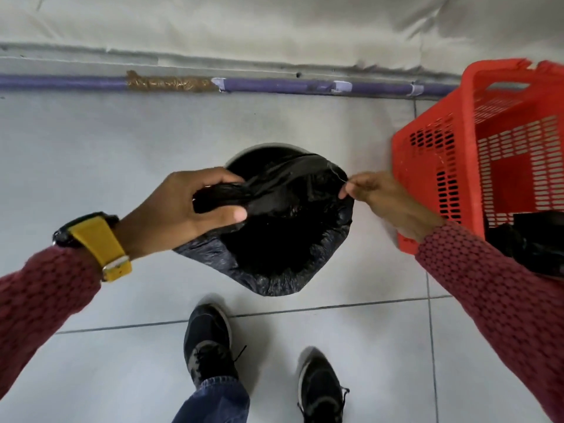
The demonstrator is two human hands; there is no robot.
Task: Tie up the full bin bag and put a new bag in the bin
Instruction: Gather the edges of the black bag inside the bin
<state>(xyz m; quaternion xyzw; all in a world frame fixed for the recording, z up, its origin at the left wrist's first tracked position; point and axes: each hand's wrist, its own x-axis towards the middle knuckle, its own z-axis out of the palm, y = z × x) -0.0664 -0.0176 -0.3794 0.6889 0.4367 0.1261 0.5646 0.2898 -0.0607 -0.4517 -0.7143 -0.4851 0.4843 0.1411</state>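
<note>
Both hands work over the bin (265,148): my left hand (183,206) clenches bunched bin bag (274,239), my right hand (381,196) pinches its far edge. I judge this spreads the mouth across the bin's rim.

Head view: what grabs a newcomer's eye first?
The red basket at the right edge stands out most. At centre, both hands stretch a black bag over the bin: the left hand grips a gathered bunch and the right hand pinches the edge. A yellow watch strap marks the left wrist.
</note>
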